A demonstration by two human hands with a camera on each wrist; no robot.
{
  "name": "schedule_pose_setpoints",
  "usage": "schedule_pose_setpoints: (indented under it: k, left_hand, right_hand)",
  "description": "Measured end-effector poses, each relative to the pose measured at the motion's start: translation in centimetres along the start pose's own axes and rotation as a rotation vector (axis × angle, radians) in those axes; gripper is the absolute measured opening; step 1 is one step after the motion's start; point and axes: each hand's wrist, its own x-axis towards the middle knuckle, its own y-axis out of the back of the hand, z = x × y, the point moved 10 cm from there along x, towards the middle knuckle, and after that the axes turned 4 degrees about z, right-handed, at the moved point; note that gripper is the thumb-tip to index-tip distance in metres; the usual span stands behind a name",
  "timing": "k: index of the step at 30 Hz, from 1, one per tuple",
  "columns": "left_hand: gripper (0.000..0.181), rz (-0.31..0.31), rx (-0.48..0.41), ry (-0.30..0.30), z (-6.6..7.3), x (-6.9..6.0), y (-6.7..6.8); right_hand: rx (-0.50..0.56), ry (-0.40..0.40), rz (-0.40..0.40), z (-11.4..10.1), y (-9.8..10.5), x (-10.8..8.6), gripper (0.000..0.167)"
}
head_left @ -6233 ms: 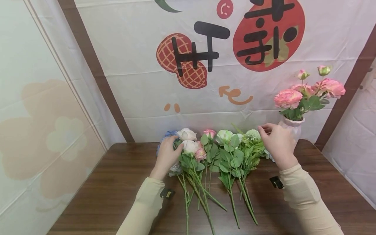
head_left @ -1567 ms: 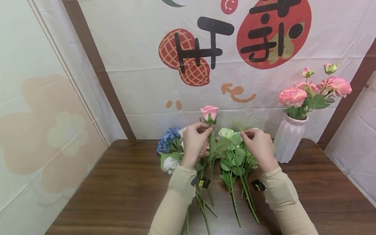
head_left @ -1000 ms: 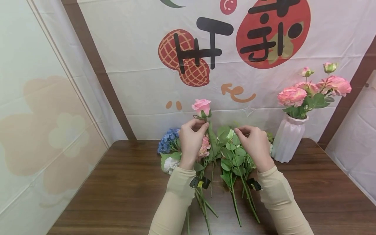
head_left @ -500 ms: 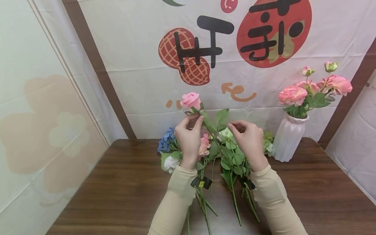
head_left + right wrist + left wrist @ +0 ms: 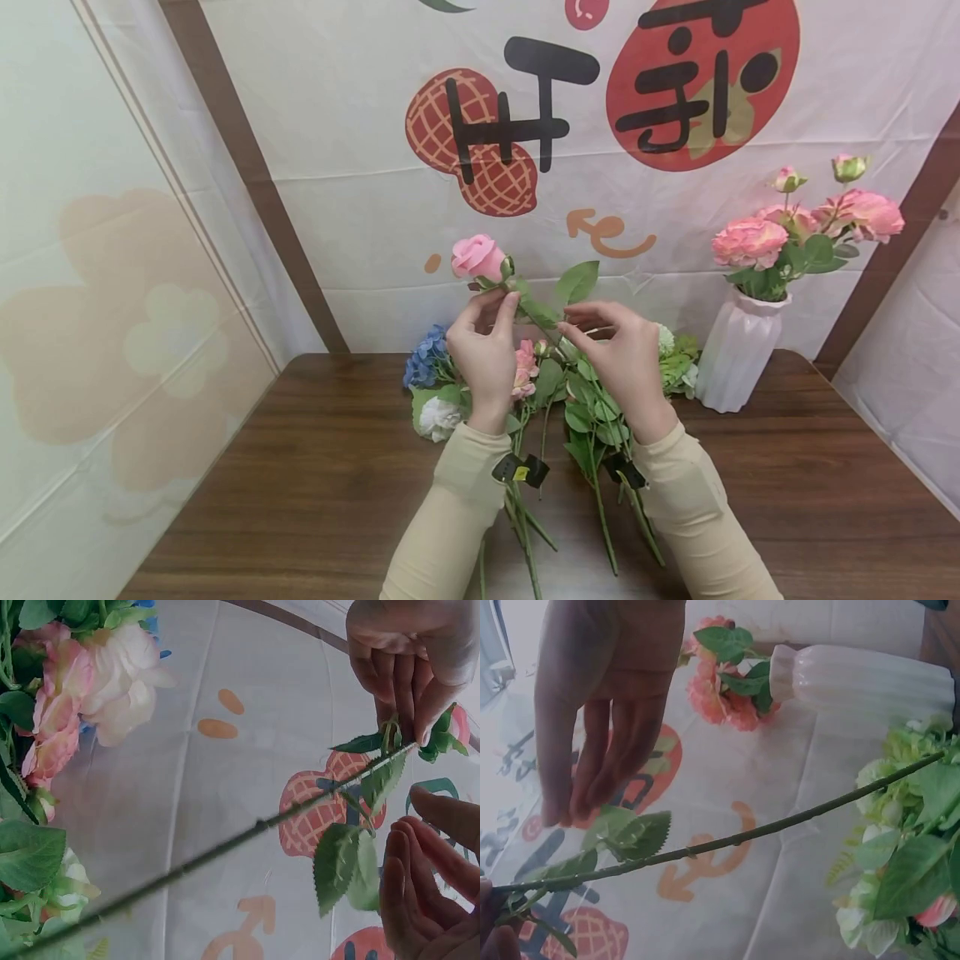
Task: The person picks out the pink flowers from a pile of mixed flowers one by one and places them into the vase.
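My left hand [image 5: 486, 354] pinches a pink rose [image 5: 477, 257] by its stem, just below the bloom. The rose tilts, its head to the upper left and its stem sloping down to the right. In the left wrist view, the long green stem [image 5: 780, 823] runs down toward the lying flowers. My right hand [image 5: 626, 358] is beside the rose's leaves [image 5: 578, 282], fingers loosely extended. In the right wrist view, thumb and fingertips [image 5: 397, 844] stand near a leaf [image 5: 337, 862], with nothing seen gripped between them.
Several flowers lie on the brown wooden table [image 5: 315, 475], among them a blue hydrangea [image 5: 426, 358] and a white bloom [image 5: 438, 418]. Their stems [image 5: 525, 533] point toward the front. A white vase [image 5: 738, 354] with pink flowers [image 5: 750, 242] stands at the back right.
My left hand has picked the pink rose up from the lying flowers and tilted its head leftward. My right hand has moved left from beside the vase toward the rose's leaves.
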Motion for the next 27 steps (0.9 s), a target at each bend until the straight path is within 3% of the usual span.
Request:
schedule_pose_setpoints:
  k: [8,21,27]
  left_hand:
    - [0.016,0.018,-0.055,0.040,0.0,-0.5,-0.1]
    - [0.016,-0.006,-0.122,0.105,-0.5,-1.5,-1.0]
    - [0.015,-0.032,-0.127,0.102,1.6,-2.3,-1.5]
  right_hand:
    - [0.017,0.044,-0.014,-0.8,-0.3,-0.3,0.019]
    - [-0.060,0.102,0.027,-1.7,0.1,-0.4,0.017]
    - [-0.104,0.144,0.059,-2.1,0.2,-0.6,0.020]
